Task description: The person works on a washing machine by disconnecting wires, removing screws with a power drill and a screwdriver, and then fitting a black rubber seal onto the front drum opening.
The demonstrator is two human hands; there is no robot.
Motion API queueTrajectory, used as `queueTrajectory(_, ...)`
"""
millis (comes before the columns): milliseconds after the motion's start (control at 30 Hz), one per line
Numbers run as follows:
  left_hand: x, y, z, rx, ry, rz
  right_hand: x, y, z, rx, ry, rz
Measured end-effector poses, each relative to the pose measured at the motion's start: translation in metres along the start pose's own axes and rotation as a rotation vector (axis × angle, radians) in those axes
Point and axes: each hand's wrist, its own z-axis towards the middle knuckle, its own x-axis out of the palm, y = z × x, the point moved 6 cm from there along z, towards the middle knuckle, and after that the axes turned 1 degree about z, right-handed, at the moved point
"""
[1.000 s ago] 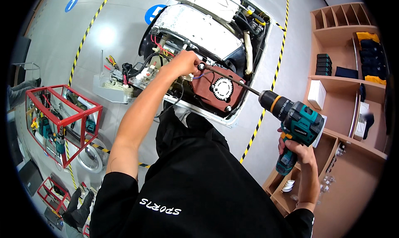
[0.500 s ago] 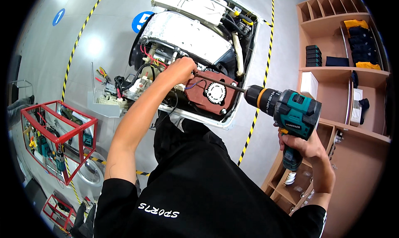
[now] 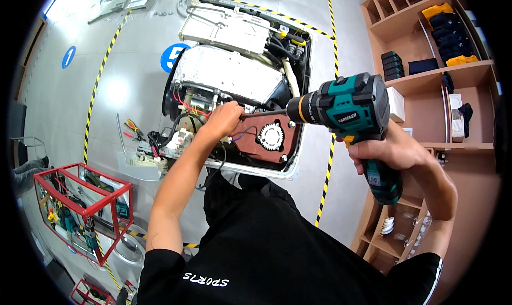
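Note:
A partly dismantled appliance (image 3: pixel 224 70) lies beneath my hands, with loose wires (image 3: pixel 192 107) and a reddish-brown housing (image 3: pixel 248 147) bearing a white gear (image 3: pixel 271 137). My right hand (image 3: pixel 389 150) grips a teal and black cordless drill (image 3: pixel 346 105), held level to the right of the appliance. Its long shaft (image 3: pixel 266 113) reaches left over the housing to the closed fingers of my left hand (image 3: pixel 226 118), which pinch at its far end; the tip itself is hidden.
Pliers (image 3: pixel 133 129) and metal parts (image 3: pixel 136 169) lie left of the appliance. A red-framed tool cart (image 3: pixel 85 211) stands lower left, near another person's legs (image 3: pixel 29 174). Wooden shelves (image 3: pixel 421 75) line the right. Striped tape (image 3: pixel 328 193) marks the floor.
The drill and my right hand have risen and moved forward, bringing the shaft more level. The appliance appears farther left in view. My left hand stays at the shaft's end.

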Motion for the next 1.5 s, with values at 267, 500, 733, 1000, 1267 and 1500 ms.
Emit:
queueTrajectory(267, -0.022, 0.005, -0.017, -0.019, -0.082, -0.020, -0.005, -0.026, 0.002, -0.112, 0.025, 0.056)
queueTrajectory(500, -0.074, -0.003, -0.047, -0.064, -0.447, -0.464, -0.023, -0.055, -0.030, -0.220, -0.187, 0.279)
queueTrajectory(733, -0.082, -0.010, -0.151, -0.224, -0.732, -0.553, -0.039, -0.069, 0.023, -0.905, -0.430, -0.420)
queueTrajectory(1000, -0.072, -0.013, -0.256, -0.483, -0.742, -0.412, -0.027, -0.055, 0.189, -1.114, -0.760, -1.072)
queueTrajectory(1267, -0.068, -0.043, -0.352, -0.761, -0.906, -0.273, -0.028, -0.104, 0.262, -1.022, -0.854, -1.122)
queueTrajectory(1500, 0.056, -0.017, -0.413, -0.985, -0.629, -0.343, -0.017, -0.112, 0.291, -0.947, -0.774, -1.194)
